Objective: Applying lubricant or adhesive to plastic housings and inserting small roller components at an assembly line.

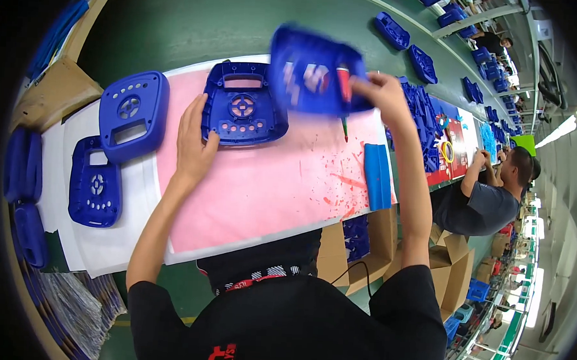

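My left hand (197, 140) grips the left edge of a blue plastic housing (222, 116), fingers along its side and thumb at its lower corner. This housing lies on the pink sheet, inner side up, with a handle slot, a round grille and small holes. Raised to its right, a second blue housing (291, 54) is blurred by motion, its right edge in my right hand (385, 97). A slim tool with a red handle (343, 84) lies along that hand's fingers, its dark green lower end pointing down. How the fingertips hold both is partly hidden.
Two more blue housings (133, 115) (96, 194) rest on white sheeting at left. A blue strip (377, 177) lies near red marks on the pink sheet (255, 198). Blue parts (420, 121) are heaped at right, near a seated co-worker (487, 195). Cardboard boxes (449, 270) stand below.
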